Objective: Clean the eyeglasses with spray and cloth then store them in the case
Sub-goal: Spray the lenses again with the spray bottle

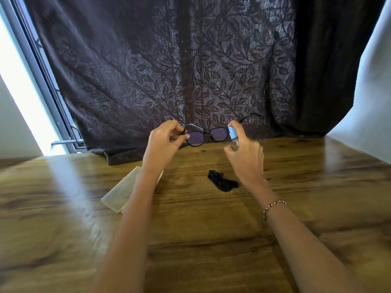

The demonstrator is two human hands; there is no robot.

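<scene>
Left hand [165,140] pinches the glasses [206,135] at their 9 o'clock end, above the table [211,240]; right hand [245,155] grips the spray [232,134] at 3 o'clock; cloth [222,182] at 6, case [122,191] at 7

I see a wooden worktop [211,229] against a dark leaf-patterned curtain [169,70]; bright daylight enters a window [19,98] at left, a white wall [372,92] at right.

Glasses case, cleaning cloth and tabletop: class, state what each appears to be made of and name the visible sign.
Glasses case: probably translucent plastic, pale with a frosted look.
Cleaning cloth: soft black fabric, crumpled into folds.
Tabletop: wood or wood-look laminate, glossy, with grain lines and window glare.
</scene>
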